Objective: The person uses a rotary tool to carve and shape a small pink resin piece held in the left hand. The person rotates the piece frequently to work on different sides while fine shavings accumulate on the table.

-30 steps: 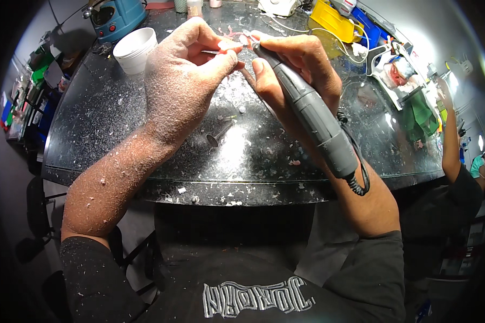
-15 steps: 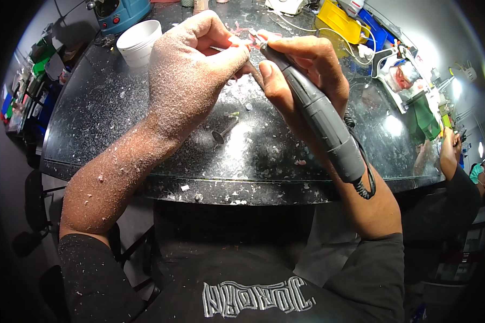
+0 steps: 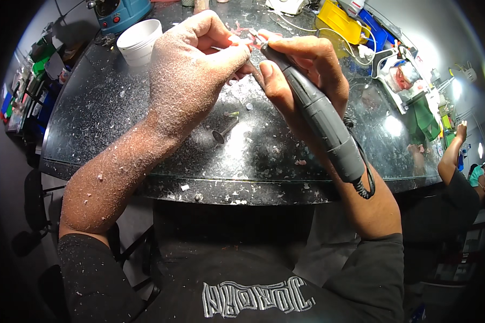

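My left hand (image 3: 186, 72), coated in pale dust, pinches a small pinkish-red piece (image 3: 244, 42) at the top middle. Most of that piece is hidden by the fingers. My right hand (image 3: 326, 64) grips a dark grey rotary handpiece (image 3: 320, 116) like a pen, its coiled cord (image 3: 367, 189) hanging from the rear end. The handpiece tip meets the area of the pinkish piece; whether it touches cannot be made out. Below the hands, a small dark tool with a round flat head (image 3: 219, 137) lies on the dusty black table (image 3: 285, 156).
A white tub (image 3: 140, 46) stands left of my hands, with a blue machine (image 3: 121, 15) behind it. Yellow (image 3: 342, 24) and blue bins (image 3: 377, 32) sit at the back right, near white cables. Another person's arm (image 3: 451, 151) is at the far right. Shavings litter the table.
My hands and the handpiece stay almost where they were. At the far right, the other person's hand has moved upward.
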`<act>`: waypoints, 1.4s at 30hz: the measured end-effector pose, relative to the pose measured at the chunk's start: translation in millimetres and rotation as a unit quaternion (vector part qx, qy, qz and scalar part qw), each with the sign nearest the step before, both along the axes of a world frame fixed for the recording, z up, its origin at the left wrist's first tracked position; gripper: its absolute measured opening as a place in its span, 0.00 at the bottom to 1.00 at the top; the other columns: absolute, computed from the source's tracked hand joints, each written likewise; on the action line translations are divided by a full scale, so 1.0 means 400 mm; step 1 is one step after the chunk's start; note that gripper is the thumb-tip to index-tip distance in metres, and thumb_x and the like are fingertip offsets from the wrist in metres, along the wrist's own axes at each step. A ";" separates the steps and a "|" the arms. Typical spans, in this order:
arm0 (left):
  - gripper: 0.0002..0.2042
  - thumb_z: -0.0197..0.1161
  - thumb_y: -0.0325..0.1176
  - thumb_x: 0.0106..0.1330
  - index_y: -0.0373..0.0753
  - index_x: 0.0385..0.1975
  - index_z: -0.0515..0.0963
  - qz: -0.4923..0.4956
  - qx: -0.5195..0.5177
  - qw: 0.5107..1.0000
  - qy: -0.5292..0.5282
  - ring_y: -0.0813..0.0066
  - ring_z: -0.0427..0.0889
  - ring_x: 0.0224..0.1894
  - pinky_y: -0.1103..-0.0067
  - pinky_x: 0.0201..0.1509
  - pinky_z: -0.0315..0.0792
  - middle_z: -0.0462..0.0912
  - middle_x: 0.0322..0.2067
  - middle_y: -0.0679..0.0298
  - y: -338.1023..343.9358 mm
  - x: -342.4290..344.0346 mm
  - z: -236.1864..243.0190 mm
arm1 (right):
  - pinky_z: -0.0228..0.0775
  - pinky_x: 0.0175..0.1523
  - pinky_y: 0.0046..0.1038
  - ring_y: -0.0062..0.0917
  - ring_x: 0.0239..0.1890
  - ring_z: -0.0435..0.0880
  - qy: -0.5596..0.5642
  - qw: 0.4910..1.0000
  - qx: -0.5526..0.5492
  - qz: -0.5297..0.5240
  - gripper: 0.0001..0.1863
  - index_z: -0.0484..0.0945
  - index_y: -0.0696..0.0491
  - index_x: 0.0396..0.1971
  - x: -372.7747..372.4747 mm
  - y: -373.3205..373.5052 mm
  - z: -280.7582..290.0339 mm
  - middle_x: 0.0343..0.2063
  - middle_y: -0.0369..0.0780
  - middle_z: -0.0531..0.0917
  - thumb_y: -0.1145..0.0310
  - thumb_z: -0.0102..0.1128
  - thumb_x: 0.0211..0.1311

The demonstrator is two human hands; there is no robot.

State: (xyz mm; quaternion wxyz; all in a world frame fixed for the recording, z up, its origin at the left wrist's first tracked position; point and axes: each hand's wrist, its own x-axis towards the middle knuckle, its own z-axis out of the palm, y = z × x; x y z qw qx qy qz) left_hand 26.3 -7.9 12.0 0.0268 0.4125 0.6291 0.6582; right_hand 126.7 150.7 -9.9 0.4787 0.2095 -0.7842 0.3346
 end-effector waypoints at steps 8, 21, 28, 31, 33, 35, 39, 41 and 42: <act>0.06 0.68 0.27 0.67 0.33 0.31 0.79 0.002 0.014 1.000 0.004 0.78 0.88 0.30 0.82 0.36 0.84 0.88 0.28 0.58 0.000 -0.004 -0.004 | 0.77 0.63 0.34 0.33 0.56 0.85 0.006 1.000 0.021 -0.001 0.17 0.74 0.61 0.50 -0.005 0.002 -0.003 0.48 0.48 0.83 0.79 0.67 0.64; 0.06 0.68 0.26 0.67 0.33 0.31 0.78 -0.004 0.013 1.000 -0.013 0.78 0.88 0.31 0.82 0.36 0.84 0.87 0.28 0.58 0.000 -0.004 -0.008 | 0.81 0.58 0.28 0.31 0.51 0.88 0.034 0.999 -0.023 0.000 0.19 0.81 0.58 0.46 -0.017 -0.003 -0.011 0.43 0.45 0.87 0.80 0.74 0.52; 0.06 0.68 0.25 0.68 0.33 0.32 0.78 -0.013 0.025 1.000 -0.002 0.78 0.89 0.32 0.82 0.37 0.84 0.87 0.29 0.58 0.003 -0.010 -0.016 | 0.77 0.62 0.32 0.31 0.55 0.85 0.021 1.000 -0.012 -0.002 0.17 0.76 0.59 0.49 -0.011 -0.001 -0.009 0.47 0.47 0.84 0.79 0.69 0.61; 0.06 0.68 0.26 0.68 0.33 0.32 0.78 -0.012 0.019 1.000 0.000 0.76 0.89 0.34 0.81 0.38 0.85 0.87 0.30 0.58 0.001 -0.011 -0.017 | 0.76 0.64 0.34 0.32 0.57 0.84 0.001 1.000 0.000 -0.006 0.17 0.73 0.60 0.51 0.000 -0.004 -0.004 0.49 0.49 0.83 0.79 0.67 0.65; 0.06 0.68 0.25 0.68 0.33 0.32 0.78 -0.009 0.023 1.000 0.000 0.76 0.90 0.34 0.80 0.39 0.85 0.87 0.30 0.58 0.001 -0.009 -0.015 | 0.76 0.64 0.34 0.33 0.57 0.84 0.001 1.000 0.000 -0.006 0.17 0.73 0.60 0.51 0.000 -0.006 -0.002 0.49 0.49 0.83 0.79 0.67 0.65; 0.06 0.68 0.25 0.68 0.33 0.32 0.78 -0.007 0.024 1.000 -0.001 0.76 0.90 0.35 0.80 0.40 0.86 0.87 0.30 0.58 0.002 -0.008 -0.016 | 0.77 0.64 0.34 0.33 0.58 0.84 0.007 1.000 0.014 -0.006 0.16 0.74 0.60 0.50 -0.005 0.000 -0.004 0.49 0.49 0.83 0.79 0.67 0.64; 0.06 0.69 0.26 0.67 0.33 0.32 0.78 -0.006 0.025 1.000 -0.002 0.75 0.90 0.35 0.80 0.40 0.86 0.87 0.31 0.58 0.003 -0.005 -0.016 | 0.77 0.64 0.34 0.33 0.57 0.84 0.004 1.000 -0.013 0.007 0.17 0.74 0.60 0.50 -0.004 -0.004 -0.004 0.49 0.50 0.83 0.79 0.68 0.64; 0.06 0.69 0.26 0.67 0.33 0.31 0.78 -0.004 0.023 1.000 0.004 0.75 0.90 0.35 0.80 0.40 0.86 0.87 0.31 0.58 0.001 -0.004 -0.014 | 0.77 0.64 0.34 0.33 0.58 0.84 0.002 1.000 -0.002 0.002 0.17 0.74 0.60 0.50 -0.002 -0.004 -0.003 0.49 0.50 0.83 0.79 0.68 0.64; 0.06 0.69 0.26 0.67 0.33 0.31 0.78 -0.001 0.019 1.000 0.009 0.75 0.90 0.36 0.80 0.40 0.86 0.87 0.31 0.58 -0.001 -0.006 -0.015 | 0.76 0.64 0.34 0.33 0.58 0.84 0.004 1.000 0.001 0.004 0.17 0.74 0.61 0.50 -0.002 -0.004 -0.003 0.49 0.50 0.84 0.79 0.68 0.64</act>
